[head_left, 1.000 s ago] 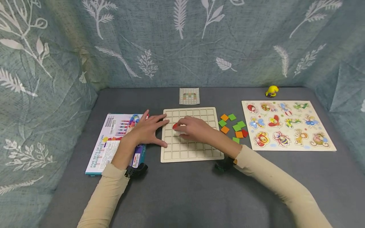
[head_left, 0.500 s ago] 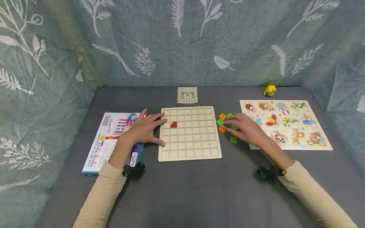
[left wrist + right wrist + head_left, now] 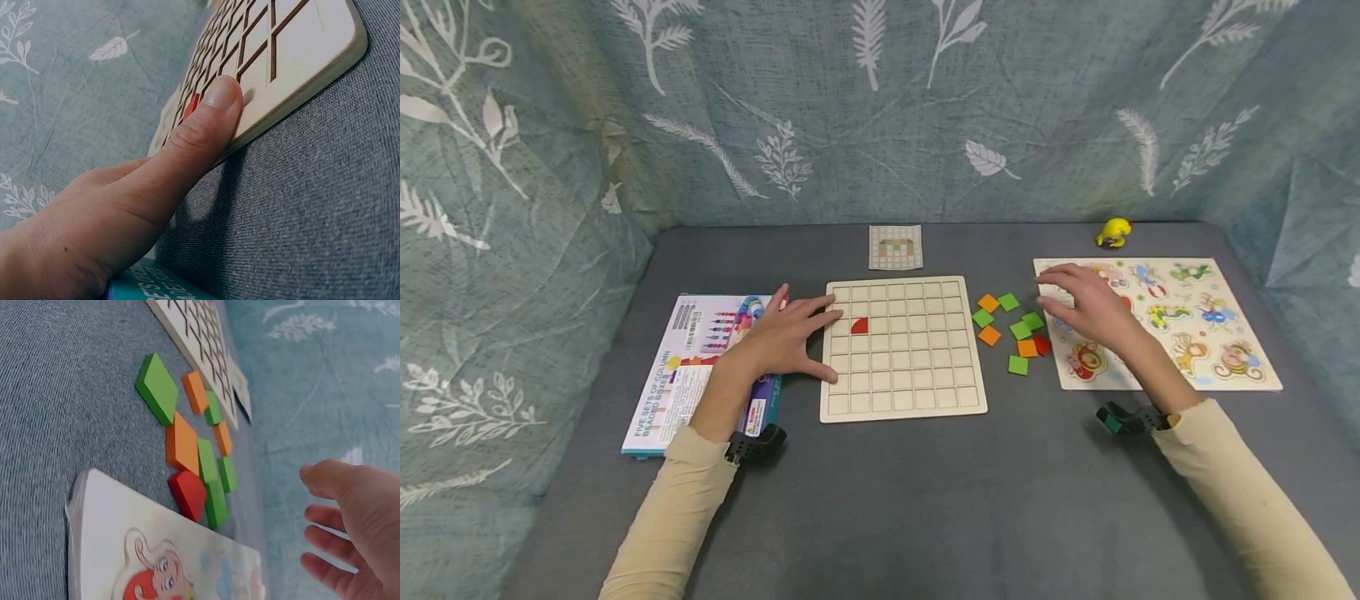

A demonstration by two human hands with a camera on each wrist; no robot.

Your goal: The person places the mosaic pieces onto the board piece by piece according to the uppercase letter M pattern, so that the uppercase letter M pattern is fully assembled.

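A wooden grid board (image 3: 902, 407) lies flat mid-table, with one red quarter-round tile (image 3: 860, 326) in a cell at its upper left. My left hand (image 3: 780, 337) has its fingers spread, and its thumb (image 3: 219, 100) rests on the board's left rim in the left wrist view. To the board's right lie loose tiles: several green ones (image 3: 1018, 365), orange ones (image 3: 989, 336) and a red tile (image 3: 1041, 345). My right hand (image 3: 1093, 308) hovers over the insect puzzle board (image 3: 1075, 385), fingers loosely bent and holding nothing, apart from the tiles.
Behind the grid board lies a small card (image 3: 895, 247) with a grid pattern. A bead-toy box (image 3: 658, 400) sits under and beside my left forearm. At the back right stands a yellow toy figure (image 3: 1113, 233). A patterned curtain (image 3: 925, 125) hangs behind the table.
My right hand let go of the red quarter-round tile in the grid, moved right over the loose tiles, then further right above the puzzle board. The left hand stays at the board's edge.
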